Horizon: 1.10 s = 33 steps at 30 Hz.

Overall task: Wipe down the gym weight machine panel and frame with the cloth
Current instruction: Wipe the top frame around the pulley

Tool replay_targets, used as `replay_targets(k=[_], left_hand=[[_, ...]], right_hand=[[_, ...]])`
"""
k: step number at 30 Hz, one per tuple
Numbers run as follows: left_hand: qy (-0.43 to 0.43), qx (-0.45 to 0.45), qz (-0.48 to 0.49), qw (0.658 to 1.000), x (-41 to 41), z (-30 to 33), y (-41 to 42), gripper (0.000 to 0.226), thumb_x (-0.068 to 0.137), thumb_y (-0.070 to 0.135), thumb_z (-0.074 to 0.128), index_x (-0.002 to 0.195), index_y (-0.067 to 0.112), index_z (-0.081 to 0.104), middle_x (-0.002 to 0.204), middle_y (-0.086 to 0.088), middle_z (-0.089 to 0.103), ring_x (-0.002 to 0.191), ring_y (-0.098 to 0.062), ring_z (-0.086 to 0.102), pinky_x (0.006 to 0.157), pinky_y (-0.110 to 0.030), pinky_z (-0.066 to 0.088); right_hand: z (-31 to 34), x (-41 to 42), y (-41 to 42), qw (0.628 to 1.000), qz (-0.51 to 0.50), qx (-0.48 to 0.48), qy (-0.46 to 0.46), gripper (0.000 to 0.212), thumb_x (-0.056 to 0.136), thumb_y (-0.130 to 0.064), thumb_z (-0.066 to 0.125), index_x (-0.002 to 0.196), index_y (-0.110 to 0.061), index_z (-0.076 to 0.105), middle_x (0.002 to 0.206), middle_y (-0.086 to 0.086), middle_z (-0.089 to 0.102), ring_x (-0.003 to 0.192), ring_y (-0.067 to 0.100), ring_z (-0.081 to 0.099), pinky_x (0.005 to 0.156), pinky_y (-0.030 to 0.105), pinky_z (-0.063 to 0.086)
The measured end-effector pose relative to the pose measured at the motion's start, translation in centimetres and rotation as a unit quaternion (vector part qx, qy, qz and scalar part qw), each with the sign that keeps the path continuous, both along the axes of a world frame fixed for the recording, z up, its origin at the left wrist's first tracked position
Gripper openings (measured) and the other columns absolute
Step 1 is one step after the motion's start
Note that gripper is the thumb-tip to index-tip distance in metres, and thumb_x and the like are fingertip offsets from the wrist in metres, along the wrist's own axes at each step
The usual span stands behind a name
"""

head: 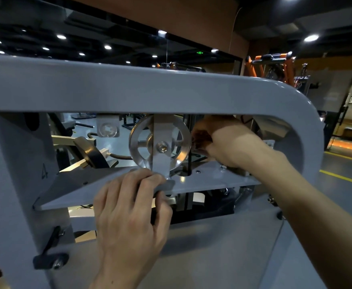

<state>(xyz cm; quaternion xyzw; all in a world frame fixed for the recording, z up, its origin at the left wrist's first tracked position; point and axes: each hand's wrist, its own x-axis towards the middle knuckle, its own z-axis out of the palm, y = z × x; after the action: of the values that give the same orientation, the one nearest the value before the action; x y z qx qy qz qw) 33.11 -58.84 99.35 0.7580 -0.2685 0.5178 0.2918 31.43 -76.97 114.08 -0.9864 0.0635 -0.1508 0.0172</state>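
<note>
Looking through the top of a grey weight machine frame [129, 88], with its broad upper bar curving down at the right. Far left, a grey upright stamped with a "4" [44, 171], and below it a black bracket [51, 260] bolted on. Just right of that, the left hand [129, 213] gripping the front edge of the flat grey panel [208, 180], fingers curled over the top and thumb tucked beneath, closed on the plate. Directly above those knuckles, a polished metal pulley wheel [160, 142] held in a grey fork, a dark rod [189, 157] running down past its right rim into a hole in the panel. Right of the wheel, the right hand [231, 142] reaching in under the upper bar, fingers bunched together around something dark and reddish-brown, apparently the cloth [201, 139], pressed close beside the wheel's rim; too shadowed and blurred to tell how firmly it is pinched. Forearm stretching down toward the lower right corner. Beyond, at far right, orange gym equipment [271, 63] and yellow floor lines [344, 178].
</note>
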Motion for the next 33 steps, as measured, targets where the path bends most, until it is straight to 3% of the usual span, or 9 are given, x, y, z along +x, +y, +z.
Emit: replay_targets(k=[5,11,13,16,18,21,24,30,33], left_hand=[[-0.004,0.006,0.008,1.000,0.1,-0.1,-0.2,0.025,0.089,0.027,0.052,0.101,0.017,0.072,0.108,-0.002,0.067,0.104,-0.023,0.056,0.094,-0.039,0.033],[-0.009,0.003,0.007,1.000,0.1,-0.1,-0.3,0.025,0.089,0.025,0.052,0.099,0.016,0.073,0.107,-0.003,0.068,0.104,-0.021,0.055,0.094,-0.034,0.029],[-0.009,0.004,0.011,1.000,0.2,0.0,-0.3,0.026,0.089,0.026,0.052,0.100,0.016,0.073,0.108,-0.003,0.068,0.104,-0.021,0.055,0.093,-0.036,0.030],[-0.014,0.006,0.010,1.000,0.2,-0.1,-0.3,0.025,0.089,0.024,0.053,0.101,0.016,0.073,0.108,-0.003,0.067,0.103,-0.022,0.055,0.094,-0.038,0.032],[-0.017,0.007,0.008,1.000,0.1,-0.2,-0.2,0.025,0.090,0.024,0.053,0.102,0.017,0.073,0.109,-0.002,0.067,0.103,-0.022,0.055,0.094,-0.036,0.031],[-0.022,0.011,0.008,1.000,0.2,-0.2,-0.2,0.025,0.090,0.023,0.053,0.103,0.018,0.073,0.110,-0.001,0.066,0.103,-0.023,0.055,0.094,-0.038,0.033],[-0.026,0.004,0.009,1.000,0.3,-0.2,-0.2,0.025,0.090,0.024,0.054,0.104,0.018,0.074,0.110,-0.001,0.067,0.104,-0.023,0.055,0.095,-0.038,0.032],[-0.033,-0.006,0.003,0.999,0.4,-0.3,-0.3,0.022,0.090,0.023,0.055,0.098,0.019,0.074,0.107,0.000,0.068,0.102,-0.022,0.057,0.096,-0.034,0.031],[-0.035,-0.010,-0.002,0.999,0.4,-0.3,-0.4,0.018,0.089,0.022,0.056,0.096,0.019,0.072,0.107,0.001,0.069,0.101,-0.021,0.058,0.100,-0.028,0.026]], right_hand=[[0.3,0.4,-0.5,0.996,0.033,-0.015,0.087,0.026,0.100,-0.014,0.059,0.121,-0.028,0.062,0.096,-0.009,0.055,0.076,0.007,0.052,0.057,0.017,0.038],[0.8,-1.8,-0.7,0.988,0.058,-0.066,0.130,0.022,0.101,-0.027,0.060,0.123,-0.030,0.062,0.102,-0.013,0.056,0.089,0.013,0.056,0.065,0.022,0.044],[0.8,-2.1,-0.6,0.990,0.059,-0.053,0.118,0.016,0.100,-0.027,0.062,0.115,-0.032,0.064,0.097,-0.014,0.059,0.080,0.006,0.056,0.061,0.016,0.042],[-0.2,-0.9,-0.2,0.995,0.035,-0.060,0.074,0.016,0.104,-0.020,0.055,0.118,-0.023,0.062,0.082,-0.013,0.047,0.069,0.002,0.044,0.056,0.012,0.035],[-0.7,-0.6,0.2,0.995,0.033,-0.064,0.064,0.015,0.105,-0.017,0.054,0.116,-0.019,0.063,0.087,-0.008,0.051,0.074,0.008,0.050,0.060,0.019,0.040],[-1.2,-1.6,0.1,0.995,0.044,-0.067,0.060,0.010,0.102,-0.023,0.058,0.108,-0.026,0.066,0.107,-0.003,0.065,0.093,0.018,0.061,0.081,0.032,0.052],[-2.3,-3.8,-0.1,0.996,0.064,-0.068,0.006,0.015,0.099,-0.022,0.056,0.107,-0.028,0.067,0.108,-0.007,0.064,0.097,0.018,0.061,0.087,0.037,0.053],[-4.7,-6.1,-0.1,0.996,-0.003,-0.072,-0.058,0.030,0.101,-0.025,0.042,0.128,-0.029,0.056,0.111,-0.005,0.052,0.098,0.026,0.062,0.078,0.041,0.055],[-5.2,-5.6,0.6,0.993,-0.014,-0.061,-0.102,0.021,0.101,-0.030,0.041,0.112,-0.029,0.058,0.096,-0.006,0.053,0.091,0.027,0.062,0.070,0.035,0.049]])
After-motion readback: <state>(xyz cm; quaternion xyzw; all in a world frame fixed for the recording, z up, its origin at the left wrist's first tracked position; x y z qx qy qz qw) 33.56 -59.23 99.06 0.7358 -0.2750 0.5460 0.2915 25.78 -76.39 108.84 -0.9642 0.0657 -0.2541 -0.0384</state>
